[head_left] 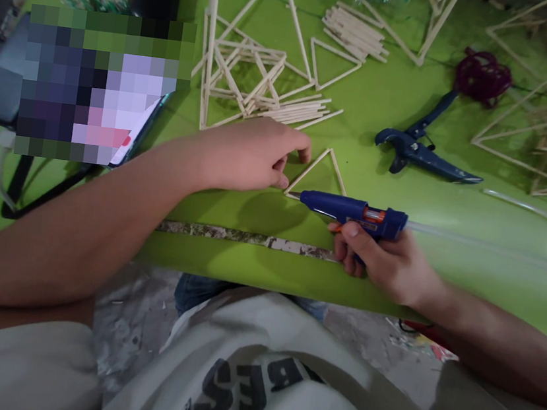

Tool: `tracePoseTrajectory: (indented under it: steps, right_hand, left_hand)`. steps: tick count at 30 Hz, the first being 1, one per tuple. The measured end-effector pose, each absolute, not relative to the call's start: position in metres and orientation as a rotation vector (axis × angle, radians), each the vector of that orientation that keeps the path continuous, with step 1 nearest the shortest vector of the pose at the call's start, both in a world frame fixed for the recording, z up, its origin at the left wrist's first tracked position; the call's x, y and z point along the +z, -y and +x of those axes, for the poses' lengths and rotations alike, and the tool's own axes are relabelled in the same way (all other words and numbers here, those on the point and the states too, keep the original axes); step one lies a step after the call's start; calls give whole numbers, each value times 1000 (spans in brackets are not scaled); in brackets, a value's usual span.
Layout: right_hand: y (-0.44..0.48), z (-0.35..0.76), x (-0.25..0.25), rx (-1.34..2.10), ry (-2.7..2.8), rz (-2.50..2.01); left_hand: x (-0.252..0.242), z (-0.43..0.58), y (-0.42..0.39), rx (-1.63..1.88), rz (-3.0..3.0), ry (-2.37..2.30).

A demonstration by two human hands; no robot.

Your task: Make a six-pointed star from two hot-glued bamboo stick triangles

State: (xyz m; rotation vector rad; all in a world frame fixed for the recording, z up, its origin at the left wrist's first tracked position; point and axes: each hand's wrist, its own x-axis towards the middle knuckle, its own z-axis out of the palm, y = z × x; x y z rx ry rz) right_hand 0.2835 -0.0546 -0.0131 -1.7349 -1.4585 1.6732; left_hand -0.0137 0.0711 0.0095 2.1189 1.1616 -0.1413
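Note:
My right hand (372, 254) is wrapped round the handle of a blue hot glue gun (338, 206), a finger at its orange trigger. A long clear glue stick (478, 243) runs out of the gun's back end. The nozzle points left and meets the lower left corner of a small triangle of thin wooden sticks (310, 169), which lies flat on the table. My left hand (269, 155) is curled at that same corner, with a fingertip against the stick and the index finger bent above. The gun covers most of the triangle's bottom side.
On the green table (233, 207) lie stick frames (244, 75), loose sticks (299, 112), a stick bundle (355, 30), dark blue cutters (419, 153), purple cord (483, 76) and a short glue stick (525, 206). A phone (141, 125) stands left. A patterned strip (220, 233) lies near the front edge.

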Motion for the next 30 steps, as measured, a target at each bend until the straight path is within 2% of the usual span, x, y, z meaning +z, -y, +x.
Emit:
tracePoseTrajectory:
  steps: [30]
  right_hand:
    - [59, 292, -23, 1649, 1634, -1580]
  left_hand:
    - [9, -14, -72, -150, 2127, -1147]
